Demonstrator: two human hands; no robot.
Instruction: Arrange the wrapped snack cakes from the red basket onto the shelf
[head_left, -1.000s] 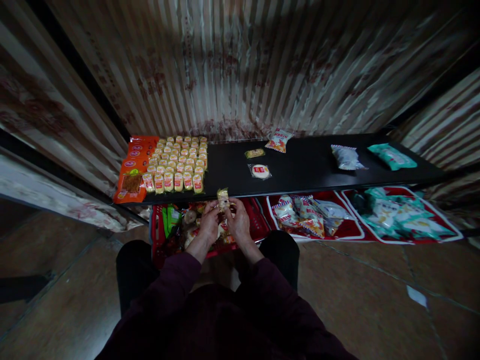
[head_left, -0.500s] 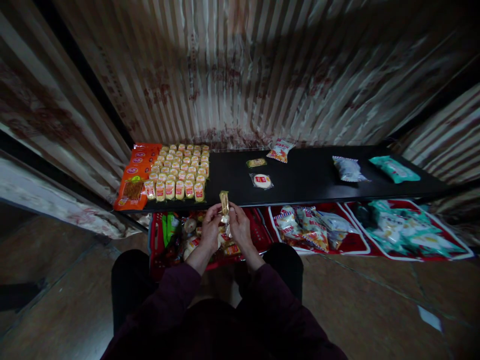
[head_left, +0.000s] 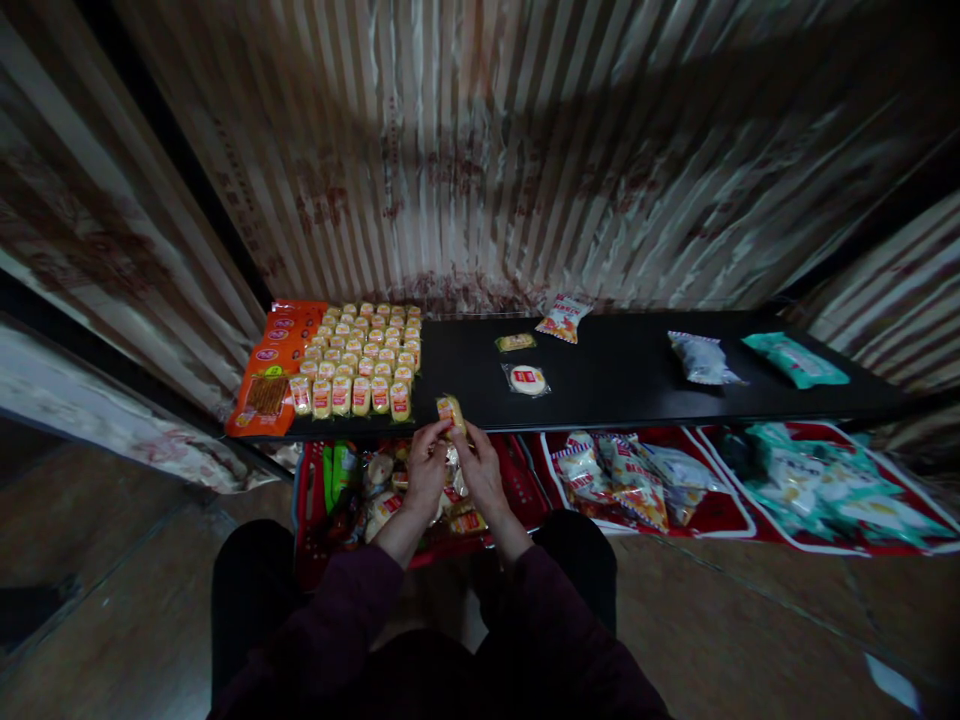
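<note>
Between my left hand [head_left: 429,465] and my right hand [head_left: 478,465] is a small yellow wrapped snack [head_left: 450,412], pinched upright by the fingers of both. It is just in front of the black shelf's near edge, above a red basket [head_left: 525,490] of mixed packets. To the left on the shelf, rows of similar wrapped snacks [head_left: 360,360] stand close together beside an orange bag [head_left: 274,370]. One small yellow packet [head_left: 516,342] and a round white packet [head_left: 527,379] lie on the shelf to the right of my hands.
Farther right on the black shelf [head_left: 615,370] are a red-and-white bag [head_left: 562,318], a pale bag [head_left: 701,359] and a teal bag [head_left: 796,360]. Below them, one basket [head_left: 739,520] holds chip bags and another [head_left: 926,540] teal bags. A striped curtain [head_left: 480,150] hangs behind.
The snack in my hands has turned, so its red-and-yellow label now shows. The camera view has tilted slightly, with the shelf lower in the picture.
</note>
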